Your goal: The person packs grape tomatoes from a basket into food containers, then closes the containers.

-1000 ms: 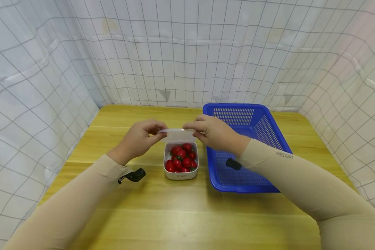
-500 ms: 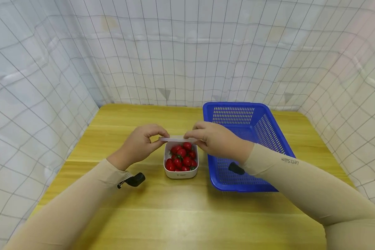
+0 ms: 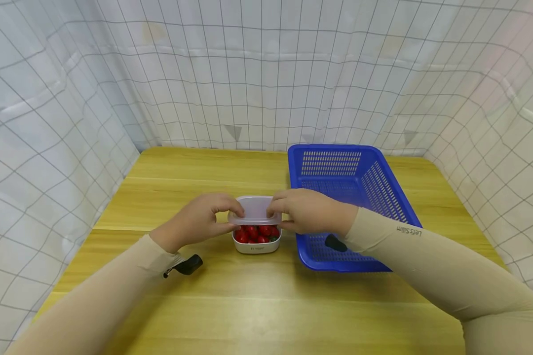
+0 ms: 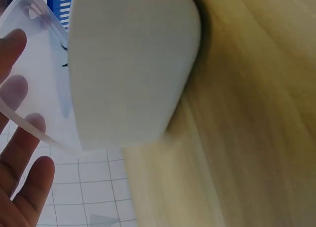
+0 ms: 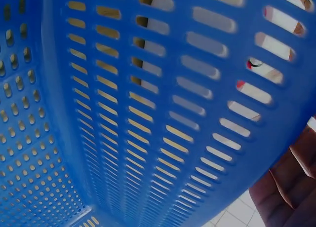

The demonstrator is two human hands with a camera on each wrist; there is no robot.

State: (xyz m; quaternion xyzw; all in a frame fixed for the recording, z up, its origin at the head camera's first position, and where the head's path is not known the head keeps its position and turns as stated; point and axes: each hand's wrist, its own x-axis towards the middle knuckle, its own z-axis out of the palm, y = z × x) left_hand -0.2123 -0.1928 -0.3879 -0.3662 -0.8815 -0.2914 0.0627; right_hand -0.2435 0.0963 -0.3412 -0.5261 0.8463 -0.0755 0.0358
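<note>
A white, rounded-square food container [image 3: 256, 248] full of red cherry tomatoes [image 3: 253, 233] stands on the table. Over its back part a translucent lid [image 3: 255, 211] is tilted, its front edge low above the fruit. My left hand [image 3: 200, 217] pinches the lid's left side between thumb and fingers; my right hand [image 3: 313, 212] grips the right side. In the left wrist view, fingers show through the lid [image 4: 47, 84], its far edge against the rim of the container [image 4: 128, 69]. The back tomatoes are hidden beneath the lid.
A blue slotted plastic basket [image 3: 390, 187] stands just right of the container, under my right wrist; its wall fills most of the right wrist view. The wooden table [image 3: 231, 305] ends at a white gridded curtain [image 3: 266, 88] at the back and sides.
Both hands have brought the lid down and toward me, and it has tipped so its top face shows. It now covers the back tomatoes. Container and basket stay put.
</note>
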